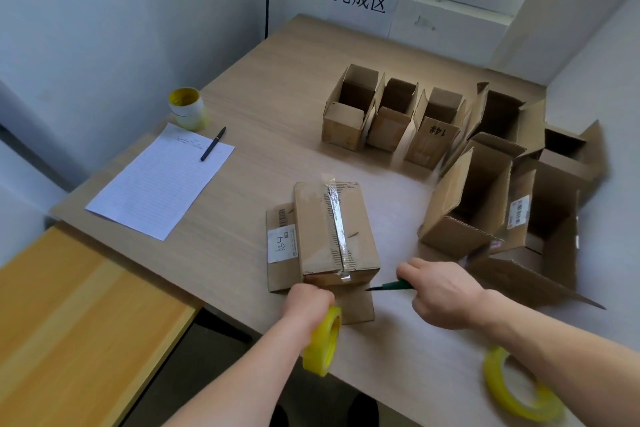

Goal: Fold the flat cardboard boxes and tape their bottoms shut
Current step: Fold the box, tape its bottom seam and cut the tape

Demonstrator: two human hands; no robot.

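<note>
A small cardboard box [334, 229] lies bottom-up near the table's front edge, with a strip of clear tape [336, 218] along its seam. Its flaps spread flat on the table, one bearing a white label. My left hand [306, 298] sits at the box's near end and grips a yellow tape roll [323, 340]. My right hand [440, 291] is to the right of the box and grips a green-handled cutter [393, 285], blade pointing left toward the box's near end.
Several upright open boxes [391, 114] stand at the back and right [478, 198]. A second yellow tape roll [516, 388] lies under my right forearm. A lined sheet [162, 184] with a pen [213, 144] and a yellow-rimmed cup [187, 107] sit left. A lower wooden bench [69, 322] adjoins the table's left.
</note>
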